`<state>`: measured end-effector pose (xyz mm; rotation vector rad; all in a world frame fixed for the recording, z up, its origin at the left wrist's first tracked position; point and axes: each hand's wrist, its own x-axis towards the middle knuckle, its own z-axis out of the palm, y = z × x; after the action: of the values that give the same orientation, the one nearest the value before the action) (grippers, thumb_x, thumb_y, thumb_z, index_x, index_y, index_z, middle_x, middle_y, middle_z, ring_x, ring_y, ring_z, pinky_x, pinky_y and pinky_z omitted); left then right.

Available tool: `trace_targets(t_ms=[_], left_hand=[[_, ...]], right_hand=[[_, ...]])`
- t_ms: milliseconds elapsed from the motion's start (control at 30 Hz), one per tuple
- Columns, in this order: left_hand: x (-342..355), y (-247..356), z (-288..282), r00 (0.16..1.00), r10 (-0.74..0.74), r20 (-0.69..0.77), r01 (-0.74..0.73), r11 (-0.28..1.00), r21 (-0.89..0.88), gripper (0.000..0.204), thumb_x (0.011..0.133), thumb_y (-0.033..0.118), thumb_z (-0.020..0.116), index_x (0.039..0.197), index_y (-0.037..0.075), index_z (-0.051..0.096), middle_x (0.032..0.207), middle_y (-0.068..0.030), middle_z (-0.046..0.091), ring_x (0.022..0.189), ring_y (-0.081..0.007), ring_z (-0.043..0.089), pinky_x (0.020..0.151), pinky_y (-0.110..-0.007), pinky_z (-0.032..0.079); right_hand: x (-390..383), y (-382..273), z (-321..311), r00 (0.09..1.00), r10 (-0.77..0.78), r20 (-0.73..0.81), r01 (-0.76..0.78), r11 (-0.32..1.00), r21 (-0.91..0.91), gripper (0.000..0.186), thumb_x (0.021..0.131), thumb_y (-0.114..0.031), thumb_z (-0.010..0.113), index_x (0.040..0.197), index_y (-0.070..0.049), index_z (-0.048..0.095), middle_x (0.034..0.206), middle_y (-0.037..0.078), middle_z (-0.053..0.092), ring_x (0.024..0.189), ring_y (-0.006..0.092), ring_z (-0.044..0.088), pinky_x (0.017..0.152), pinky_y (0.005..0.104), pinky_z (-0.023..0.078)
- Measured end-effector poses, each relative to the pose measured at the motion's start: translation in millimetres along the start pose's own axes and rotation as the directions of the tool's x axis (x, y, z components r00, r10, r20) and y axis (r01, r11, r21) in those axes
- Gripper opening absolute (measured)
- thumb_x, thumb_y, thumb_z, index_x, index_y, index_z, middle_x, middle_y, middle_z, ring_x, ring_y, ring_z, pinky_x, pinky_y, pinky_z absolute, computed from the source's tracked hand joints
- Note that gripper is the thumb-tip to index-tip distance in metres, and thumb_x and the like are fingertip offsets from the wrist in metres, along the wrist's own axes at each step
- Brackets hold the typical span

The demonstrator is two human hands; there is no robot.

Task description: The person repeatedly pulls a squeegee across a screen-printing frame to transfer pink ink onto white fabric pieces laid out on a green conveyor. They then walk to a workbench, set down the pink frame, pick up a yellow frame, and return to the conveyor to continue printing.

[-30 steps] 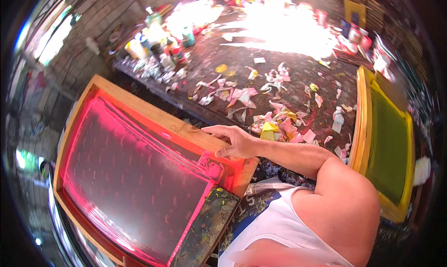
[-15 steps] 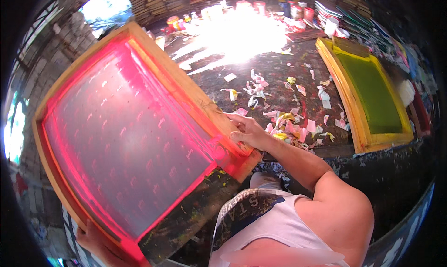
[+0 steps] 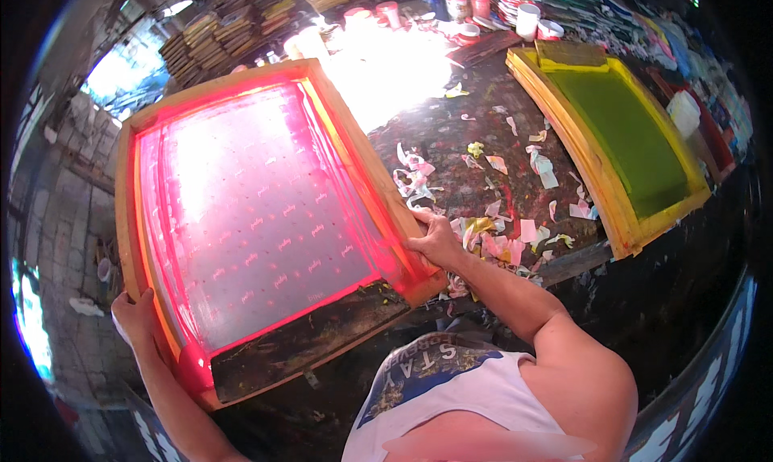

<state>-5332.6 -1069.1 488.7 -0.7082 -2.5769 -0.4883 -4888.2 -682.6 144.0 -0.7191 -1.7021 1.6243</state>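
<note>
A large wooden screen-printing frame (image 3: 368,168) fills the left half of the view, its mesh rimmed with pink ink and covered in small repeated light marks. A dark, stained board (image 3: 310,337) spans its near end. My left hand (image 3: 138,317) grips the left rail near the bottom corner, fingers partly behind the wood. On the opposite rail, my right hand (image 3: 436,241) is closed around the lower edge, thumb on top. Whether the frame touches the table beneath cannot be told.
A yellow-edged screen frame (image 3: 596,156) with green mesh lies on the dark table (image 3: 483,192) at right. Paper scraps (image 3: 499,240) litter the middle. Tubs (image 3: 527,20) and stacked frames (image 3: 211,43) stand at the back. Strong glare covers the far table.
The pink-rimmed frame has swung clockwise and leans less, its far end moving right. My left hand has risen with its rail; both hands keep hold. The view has shifted too.
</note>
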Motion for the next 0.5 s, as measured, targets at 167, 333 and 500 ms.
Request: trace_targets(t_ms=[167, 333, 500], left_hand=[[58.3, 27.7, 39.4, 0.991, 0.052, 0.122, -0.047, 0.998, -0.045, 0.029, 0.081, 0.016, 0.090, 0.094, -0.009, 0.080, 0.080, -0.0178, 0.079, 0.074, -0.0219, 0.076, 0.070, -0.045, 0.057], [110.7, 39.5, 76.8, 0.986, 0.081, 0.144, -0.079, 0.997, -0.019, 0.034, 0.079, 0.020, 0.092, 0.094, -0.009, 0.080, 0.080, -0.0187, 0.079, 0.073, -0.0273, 0.077, 0.073, -0.045, 0.058], [138.0, 47.3, 117.2, 0.987, 0.114, 0.116, -0.110, 0.993, -0.040, 0.039, 0.079, 0.023, 0.092, 0.102, -0.007, 0.082, 0.092, -0.0214, 0.082, 0.083, -0.0352, 0.081, 0.078, -0.050, 0.060]], right_hand=[[0.2, -30.4, -5.6, 0.983, 0.018, -0.180, -0.056, 0.976, -0.210, 0.072, 0.078, -0.011, 0.086, 0.144, 0.012, 0.069, 0.131, 0.019, 0.074, 0.115, 0.0217, 0.073, 0.103, 0.0332, 0.057], [18.4, -42.9, -3.4, 0.975, 0.126, -0.185, -0.149, 0.982, -0.118, 0.070, 0.076, -0.013, 0.085, 0.141, 0.010, 0.071, 0.127, 0.020, 0.076, 0.117, 0.0240, 0.073, 0.104, 0.0361, 0.057], [24.7, -13.3, 21.7, 0.945, 0.018, -0.327, -0.128, 0.939, -0.318, 0.069, 0.076, -0.014, 0.087, 0.140, 0.008, 0.073, 0.126, 0.020, 0.076, 0.114, 0.0257, 0.073, 0.101, 0.0370, 0.058]])
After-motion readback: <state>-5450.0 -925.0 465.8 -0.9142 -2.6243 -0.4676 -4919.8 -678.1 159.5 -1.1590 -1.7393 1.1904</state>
